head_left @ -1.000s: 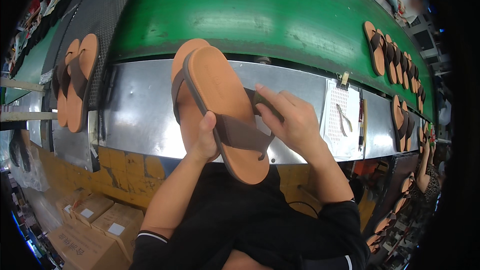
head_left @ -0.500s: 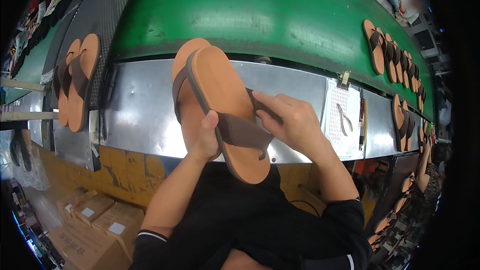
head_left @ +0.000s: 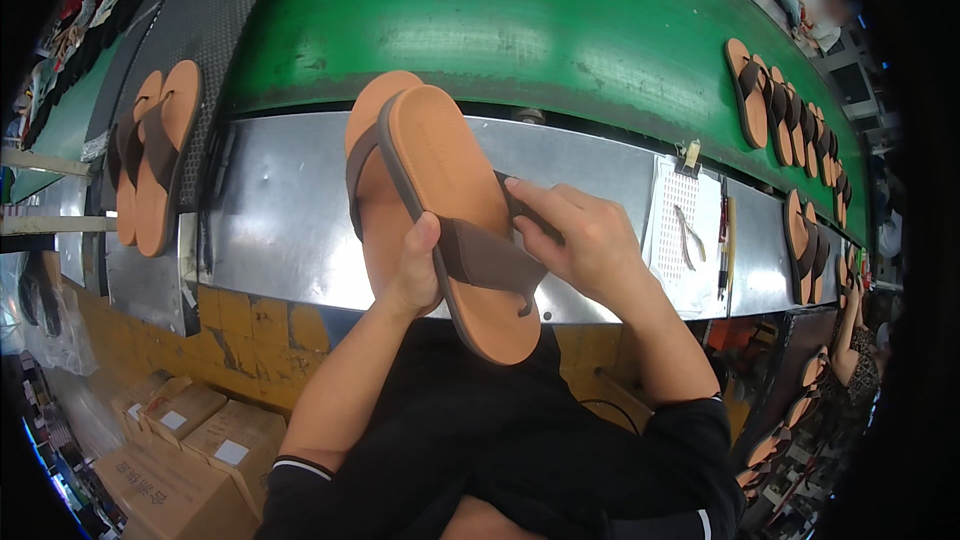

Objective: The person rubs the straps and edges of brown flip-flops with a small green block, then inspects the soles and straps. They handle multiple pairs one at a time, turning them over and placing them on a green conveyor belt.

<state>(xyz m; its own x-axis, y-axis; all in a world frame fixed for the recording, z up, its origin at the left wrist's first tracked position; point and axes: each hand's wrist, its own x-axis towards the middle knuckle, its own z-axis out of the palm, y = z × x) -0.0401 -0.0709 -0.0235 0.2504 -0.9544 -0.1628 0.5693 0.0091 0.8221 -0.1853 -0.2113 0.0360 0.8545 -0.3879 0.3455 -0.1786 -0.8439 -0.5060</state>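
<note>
A thong sandal (head_left: 445,165) with a tan footbed and dark brown strap is tilted in front of me, toe end toward me. My left hand (head_left: 412,275) is closed on its left edge, thumb beside the strap (head_left: 485,255), other fingers hidden beneath. My right hand (head_left: 575,240) pinches the dark right side of the strap at the sandal's edge. Behind it and partly covered is a second matching sandal (head_left: 370,225); whether my left fingers also hold it I cannot tell.
A metal ledge (head_left: 280,210) runs along a green conveyor belt (head_left: 480,20). Sandals (head_left: 160,170) stand at left; several more (head_left: 785,115) line the belt at right. A clipboard with paper (head_left: 665,240), tweezers (head_left: 688,235) and pens lies on the ledge. Cardboard boxes (head_left: 165,480) sit lower left.
The front sandal has tipped very slightly, its heel end a little higher in view. Both hands keep nearly the same place and hold.
</note>
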